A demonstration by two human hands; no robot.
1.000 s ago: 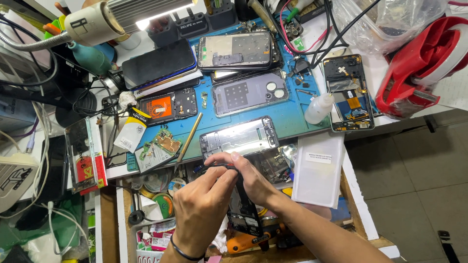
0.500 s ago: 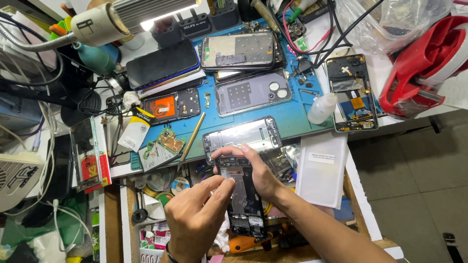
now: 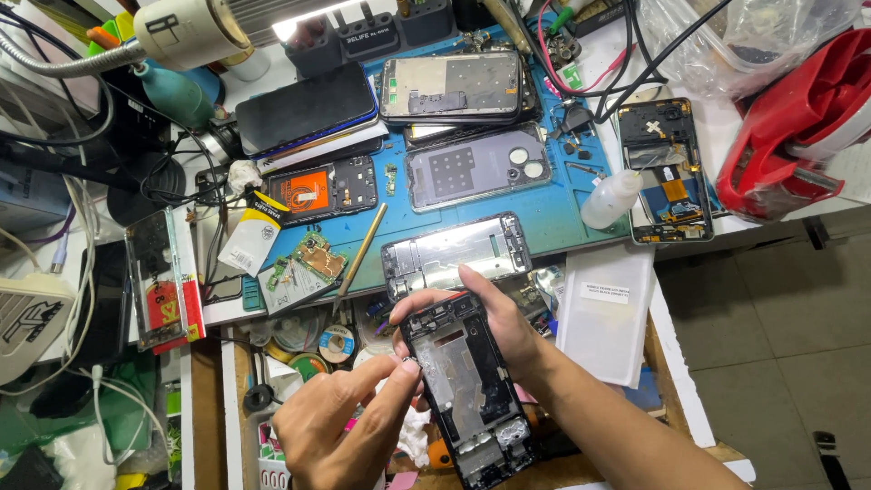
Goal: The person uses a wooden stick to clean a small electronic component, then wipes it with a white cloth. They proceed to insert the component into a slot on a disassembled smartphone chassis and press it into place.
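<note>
— Grip check: what are you holding, and where?

— Your right hand is clasping the black opened phone frame by its long edges, over the bench's front edge. Your left hand is pinching at its upper left corner, fingers closed.

— Handling?

— It is looking light, thin, probably fragile; keep gripping the rim.

My workbench carries a blue mat strewn with opened phone frames, a white dropper bottle and a brass-coloured rod.
</note>
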